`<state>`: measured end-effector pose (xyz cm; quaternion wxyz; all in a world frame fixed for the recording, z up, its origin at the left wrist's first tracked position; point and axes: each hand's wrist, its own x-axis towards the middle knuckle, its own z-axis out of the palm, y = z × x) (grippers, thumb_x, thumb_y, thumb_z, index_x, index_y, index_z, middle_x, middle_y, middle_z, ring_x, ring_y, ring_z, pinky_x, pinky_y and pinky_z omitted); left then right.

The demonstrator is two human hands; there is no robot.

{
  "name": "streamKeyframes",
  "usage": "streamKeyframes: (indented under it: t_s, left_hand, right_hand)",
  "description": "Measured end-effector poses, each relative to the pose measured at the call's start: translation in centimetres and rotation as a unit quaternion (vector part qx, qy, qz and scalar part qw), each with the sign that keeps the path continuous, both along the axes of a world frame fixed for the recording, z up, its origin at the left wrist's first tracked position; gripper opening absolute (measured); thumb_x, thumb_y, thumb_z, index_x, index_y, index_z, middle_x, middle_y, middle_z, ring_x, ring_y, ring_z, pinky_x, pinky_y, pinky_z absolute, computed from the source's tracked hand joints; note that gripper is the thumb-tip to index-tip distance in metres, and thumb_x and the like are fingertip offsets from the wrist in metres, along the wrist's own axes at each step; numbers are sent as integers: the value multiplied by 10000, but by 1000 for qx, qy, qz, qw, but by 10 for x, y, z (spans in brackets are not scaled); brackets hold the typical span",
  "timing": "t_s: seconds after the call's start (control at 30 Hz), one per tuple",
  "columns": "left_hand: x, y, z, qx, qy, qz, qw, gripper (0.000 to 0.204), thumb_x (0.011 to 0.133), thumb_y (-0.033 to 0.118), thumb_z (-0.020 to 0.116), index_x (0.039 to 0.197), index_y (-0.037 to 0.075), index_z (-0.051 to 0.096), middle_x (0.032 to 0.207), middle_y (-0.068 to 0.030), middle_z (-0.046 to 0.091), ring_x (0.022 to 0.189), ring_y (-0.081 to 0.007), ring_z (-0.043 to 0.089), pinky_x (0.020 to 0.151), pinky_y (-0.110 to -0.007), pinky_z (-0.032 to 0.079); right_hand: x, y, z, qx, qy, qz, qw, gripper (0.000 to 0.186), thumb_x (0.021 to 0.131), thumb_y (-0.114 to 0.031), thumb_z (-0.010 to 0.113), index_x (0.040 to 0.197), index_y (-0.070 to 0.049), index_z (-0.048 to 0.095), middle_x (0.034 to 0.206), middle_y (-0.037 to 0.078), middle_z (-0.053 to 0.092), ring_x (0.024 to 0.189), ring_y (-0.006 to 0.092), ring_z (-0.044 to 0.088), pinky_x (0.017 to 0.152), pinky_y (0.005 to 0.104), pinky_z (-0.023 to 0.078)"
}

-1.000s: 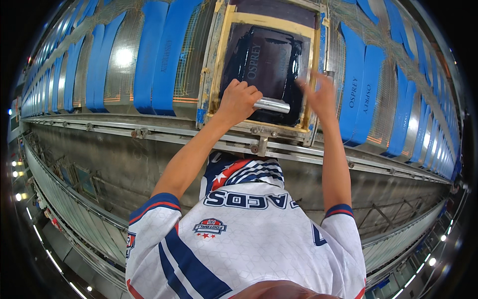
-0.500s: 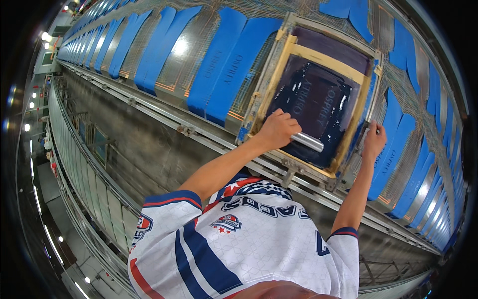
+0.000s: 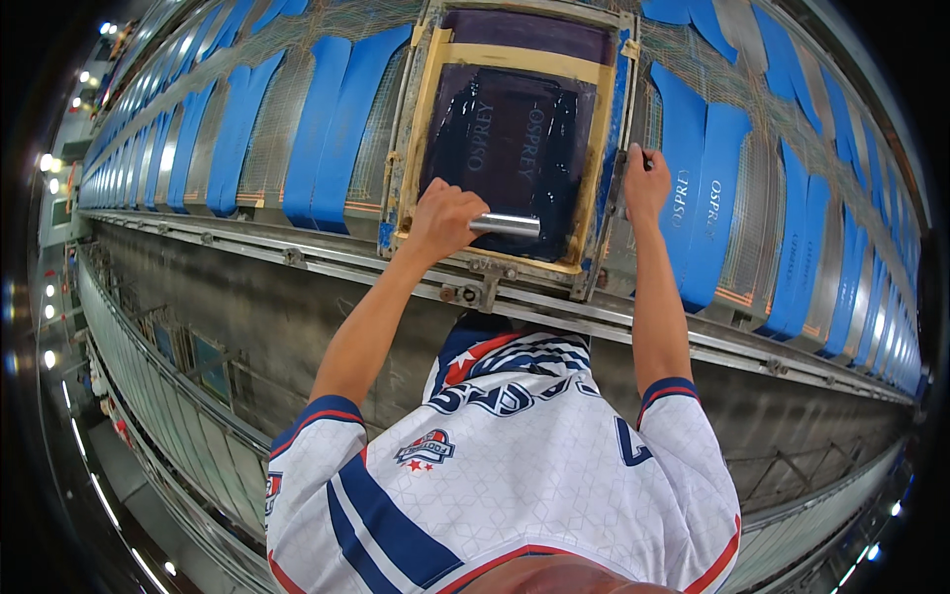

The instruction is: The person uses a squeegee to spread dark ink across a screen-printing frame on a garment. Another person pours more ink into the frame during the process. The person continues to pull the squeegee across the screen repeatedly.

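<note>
A screen-printing frame (image 3: 618, 109) with worn metal sides and yellow tape around its mesh lies in front of me. Dark wet ink (image 3: 505, 178) covers much of the mesh, where lettering shows through. My left hand (image 3: 445, 218) is closed around one end of a shiny metal squeegee (image 3: 507, 226), which lies crosswise near the frame's near end. Its lower edge is lost against the ink. At the frame's right outer side, my right hand (image 3: 646, 178) has its fingers curled on the edge. Exactly what part they grip is partly hidden.
Paired blue fabric pieces (image 3: 705, 213) lie in a row along a long printing table on both sides, several with printed lettering. A metal rail (image 3: 327, 259) runs along the table's near edge, with a bracket (image 3: 485, 287) below the frame. Another long table (image 3: 188, 386) stands behind me at left.
The view has turned, so the frame now appears farther left and more upright. My hands keep their places on the squeegee and at the frame's side.
</note>
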<state>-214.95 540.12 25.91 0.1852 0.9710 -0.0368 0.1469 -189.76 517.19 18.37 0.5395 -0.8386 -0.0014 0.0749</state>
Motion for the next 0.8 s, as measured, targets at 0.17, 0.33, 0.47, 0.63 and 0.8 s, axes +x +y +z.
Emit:
streamKeyframes:
  t_s: [0.17,0.33,0.47,0.63,0.8]
  left_hand:
    - [-20,0,-7,-24,35,-20,999,143,670,168,805,774,151,708,787,18,700,698,-193,613,737,-365,388]
    - [-1,19,-15,-38,90,-29,995,167,683,196,824,797,155,709,791,2,693,749,-202,628,758,-389,390]
    - [65,59,-16,-8,113,-44,993,190,720,285,819,770,164,681,781,-22,696,766,-233,654,748,-416,394]
    - [164,108,-20,16,59,-27,998,206,725,286,837,741,131,704,732,-60,698,743,-284,674,705,-449,424]
    - [204,130,-11,-34,103,-24,994,265,696,319,861,768,119,704,712,-68,680,722,-310,652,716,-446,439]
  right_hand:
    - [1,7,-13,-59,-34,-12,998,342,961,-377,659,929,-36,677,809,88,670,702,210,589,665,393,453]
    - [8,5,-26,-158,-44,19,986,326,941,-378,645,978,-63,723,918,177,727,841,372,682,771,460,517]
    - [21,3,8,-291,13,127,948,340,935,-388,659,1025,-69,730,997,191,730,919,382,685,806,457,524]
    - [47,66,63,8,-63,329,942,372,924,-387,700,1095,-57,717,1076,179,724,985,354,680,869,441,529]
    - [66,148,79,-212,-128,471,847,355,864,-366,742,1014,-46,714,965,176,720,925,373,674,821,460,522]
